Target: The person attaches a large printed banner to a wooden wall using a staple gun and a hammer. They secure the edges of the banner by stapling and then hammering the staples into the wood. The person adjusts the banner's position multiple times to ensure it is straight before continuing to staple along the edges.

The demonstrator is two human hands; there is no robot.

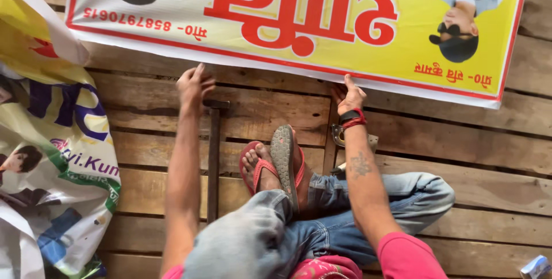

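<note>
Head view: person sits cross-legged on wooden planks (437, 141), jeans, red flip-flops (284, 161) at centre.

Big yellow banner (322, 20) w/ red border, white edge and large red lettering lies flat across the top, 10 to 2 o'clock; printed upside down as seen from here, small portrait prints near its top-left and top-right corners.

Left hand (194, 86) at approx 11 o'clock from the feet, just below the banner's lower edge, fingers loosely curled and close together, resting over the head of a hammer (214, 158). Hammer handle runs straight down toward 6 o'clock beside the left forearm.

Right hand (349, 98) at approx 1 o'clock, fingers together, tips touching the banner's lower edge; can't tell if it pinches it. Red thread and dark band on that wrist.

At 9 o'clock a second banner (54, 158), crumpled, white/green/blue/yellow w/ portrait print. Small blue-white packet (536, 267) at 4 o'clock, bottom right corner.
</note>
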